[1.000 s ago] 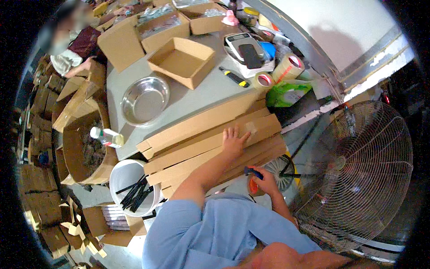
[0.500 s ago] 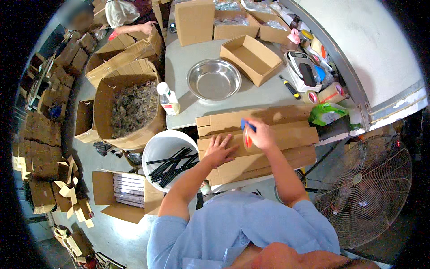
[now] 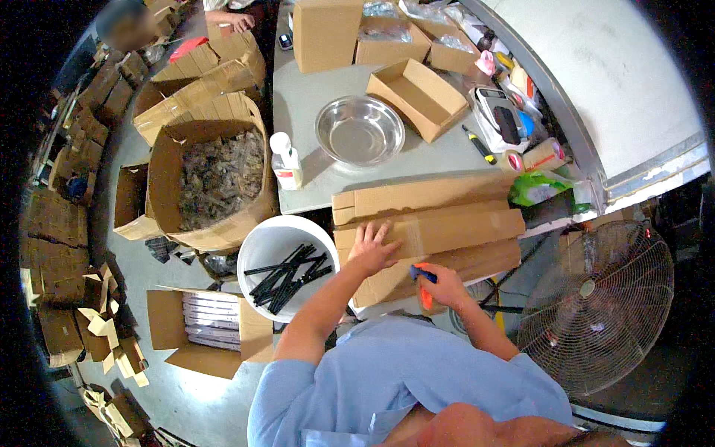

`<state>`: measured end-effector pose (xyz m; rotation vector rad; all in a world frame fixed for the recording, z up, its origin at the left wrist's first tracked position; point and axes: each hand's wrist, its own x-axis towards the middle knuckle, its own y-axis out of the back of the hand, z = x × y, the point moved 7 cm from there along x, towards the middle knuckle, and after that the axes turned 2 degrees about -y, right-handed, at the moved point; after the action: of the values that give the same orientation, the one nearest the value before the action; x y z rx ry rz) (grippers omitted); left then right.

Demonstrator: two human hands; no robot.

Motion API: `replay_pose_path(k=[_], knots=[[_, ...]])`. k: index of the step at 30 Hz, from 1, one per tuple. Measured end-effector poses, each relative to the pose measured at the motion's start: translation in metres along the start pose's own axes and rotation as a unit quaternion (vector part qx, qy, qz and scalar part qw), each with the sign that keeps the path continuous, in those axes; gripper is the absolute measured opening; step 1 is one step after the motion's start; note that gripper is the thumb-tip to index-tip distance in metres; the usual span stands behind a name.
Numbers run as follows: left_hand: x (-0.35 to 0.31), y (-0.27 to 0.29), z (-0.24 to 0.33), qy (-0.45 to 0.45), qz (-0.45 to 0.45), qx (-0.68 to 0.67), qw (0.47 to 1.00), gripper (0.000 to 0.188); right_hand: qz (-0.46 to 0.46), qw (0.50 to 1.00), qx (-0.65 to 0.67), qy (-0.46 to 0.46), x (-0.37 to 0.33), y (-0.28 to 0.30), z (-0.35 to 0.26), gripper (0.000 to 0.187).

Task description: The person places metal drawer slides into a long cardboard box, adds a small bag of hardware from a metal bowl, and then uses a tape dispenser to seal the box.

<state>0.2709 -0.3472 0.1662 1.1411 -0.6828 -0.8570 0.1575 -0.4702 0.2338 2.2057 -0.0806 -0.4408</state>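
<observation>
A long brown cardboard box point(image 3: 462, 223) lies across the near edge of the table, its flaps spread toward and away from me. My left hand point(image 3: 375, 252) rests flat on its left part with the fingers spread. Close to the box's near edge, my right hand point(image 3: 445, 285) is closed around an orange and blue tape dispenser point(image 3: 425, 298). The roll of tape is mostly hidden. Left of the box stands a white bucket point(image 3: 249, 249) with several thin black rods point(image 3: 287, 279) in it.
A steel bowl point(image 3: 359, 131), an open carton point(image 3: 417, 97) and a white bottle point(image 3: 284, 162) stand on the table. A large fan point(image 3: 596, 305) is at the right. Left are a carton of dark pieces point(image 3: 220, 179) and one of white packages point(image 3: 212, 320). Another person's hand point(image 3: 240, 21) shows far left.
My right hand has moved toward me with the tape dispenser, from the middle of the box to its near edge. My left hand stays on the box. The other person's hand has shifted away.
</observation>
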Motion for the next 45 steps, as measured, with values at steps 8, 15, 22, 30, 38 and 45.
replay_pose_path(k=[8, 15, 22, 30, 38, 45], knots=[[0.034, -0.008, 0.025, 0.015, -0.017, -0.009, 1.000, 0.055, -0.101, 0.965, 0.200, -0.137, 0.035, -0.014, 0.082, 0.032], [0.091, -0.016, 0.066, 0.106, -0.158, 0.032, 0.981, 0.079, 0.090, 0.994, -0.066, 0.023, 0.019, 0.089, 0.071, 0.041], [0.094, -0.017, 0.079, 0.216, -0.125, 0.085, 0.965, 0.096, 0.043, 0.914, -0.379, 0.135, 0.059, 0.066, 0.119, 0.060], [-0.037, -0.060, 0.070, 0.522, 0.423, -0.081, 0.736, 0.079, -0.140, 0.904, -0.221, 0.337, 0.137, 0.043, 0.038, 0.047], [-0.048, -0.054, 0.021, 0.594, 0.576, -0.252, 0.501, 0.086, -0.440, 0.799, 0.112, 0.394, 0.184, -0.119, -0.080, 0.041], [-0.060, -0.097, 0.042, 0.512, 0.716, -0.251, 0.403, 0.070, -0.569, 0.752, 0.091, 0.318, 0.150, -0.136, -0.067, 0.032]])
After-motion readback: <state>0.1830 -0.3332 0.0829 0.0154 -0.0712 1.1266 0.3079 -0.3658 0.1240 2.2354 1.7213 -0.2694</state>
